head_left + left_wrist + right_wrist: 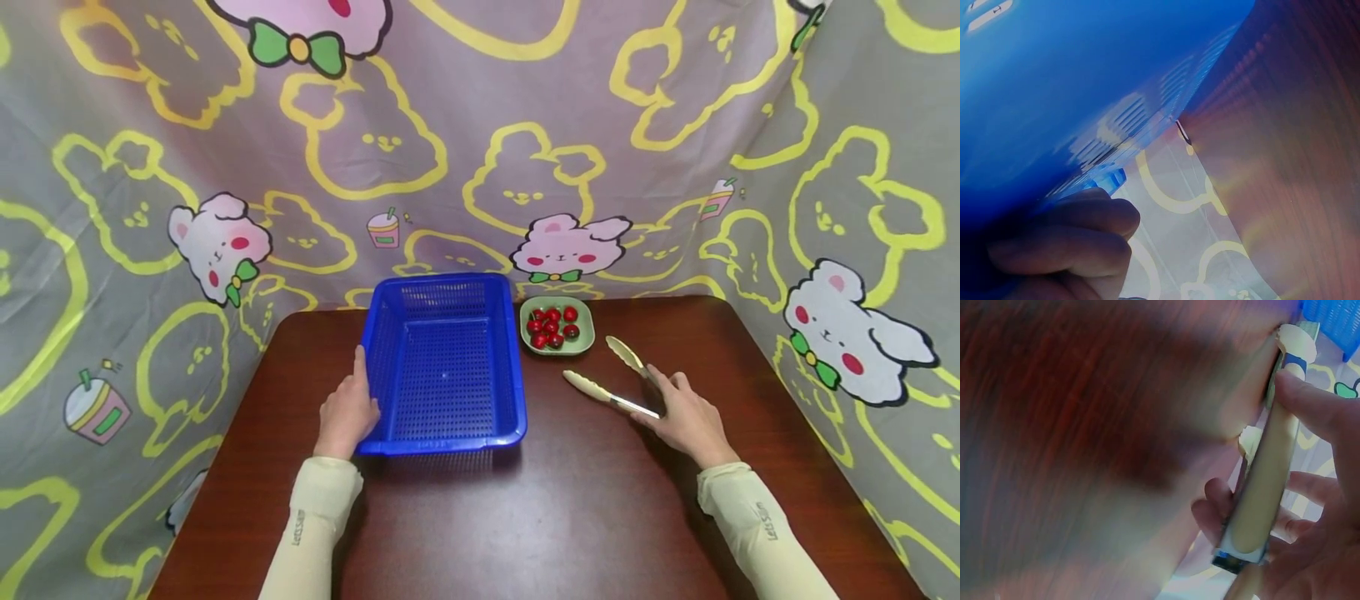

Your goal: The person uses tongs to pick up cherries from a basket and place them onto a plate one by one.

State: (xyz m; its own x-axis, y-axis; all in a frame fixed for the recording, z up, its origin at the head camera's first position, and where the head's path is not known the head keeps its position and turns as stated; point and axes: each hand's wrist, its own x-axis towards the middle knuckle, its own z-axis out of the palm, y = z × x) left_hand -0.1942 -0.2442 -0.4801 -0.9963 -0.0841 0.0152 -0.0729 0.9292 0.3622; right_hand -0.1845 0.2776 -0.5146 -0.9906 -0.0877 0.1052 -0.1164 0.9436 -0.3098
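My left hand [348, 412] grips the left rim of a blue plastic basket [444, 375], its bottom bare and full of small holes. In the left wrist view, curled fingers [1085, 244] lie against the basket's outer side. A pair of tongs [588, 387] with cream scalloped tips is held in my right hand [693, 425], thumb on one arm and fingers on the other. The tongs' tips stand apart with nothing between them. Just beyond the tips, several dark red cherries [551, 327] lie in a pale green dish [590, 329] to the right of the basket.
A dark brown wooden table [562, 517] carries everything. Grey cloth [465, 100] printed with yellow outlines and white cartoon animals hangs behind the table and on both sides. The dish stands close to the back edge, beside the basket's far right corner.
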